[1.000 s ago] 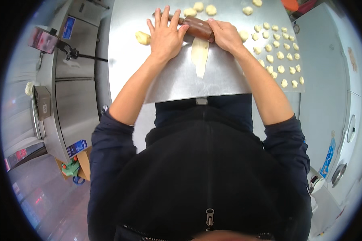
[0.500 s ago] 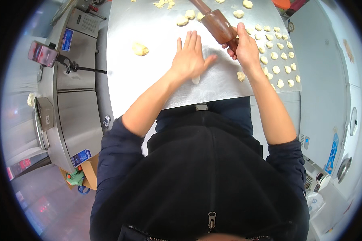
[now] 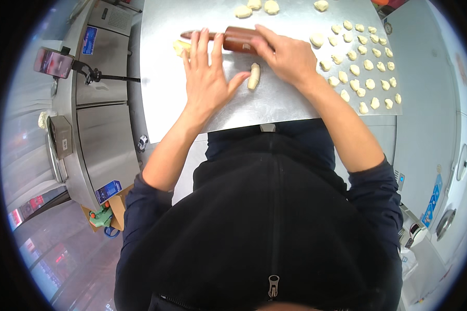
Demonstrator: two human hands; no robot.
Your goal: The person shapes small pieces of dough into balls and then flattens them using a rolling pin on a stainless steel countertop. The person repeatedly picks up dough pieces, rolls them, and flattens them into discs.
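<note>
A brown wooden rolling pin (image 3: 238, 39) lies nearly level across the metal table (image 3: 166, 111). My right hand (image 3: 290, 57) is closed round its right end. My left hand (image 3: 207, 75) has its fingers spread and stretched over the pin's thin left handle, whose tip shows beyond them. Between my hands, a small rolled dough piece (image 3: 253, 76) lies on the table just below the barrel. A yellowish dough lump (image 3: 180, 47) sits against my left fingertips, partly hidden by them.
Several small dough pieces (image 3: 368, 65) lie in loose rows at the table's right. A few larger ones (image 3: 271, 6) are at the far side. Left of the table, a phone (image 3: 54, 62) sits on an arm mount near steel cabinets (image 3: 106, 150). A pale appliance (image 3: 425, 119) stands right.
The rolling pin has swung from a steep slant to nearly level. My left hand has moved left, uncovering the rolled dough and reaching over the pin's handle. The view has shifted slightly.
</note>
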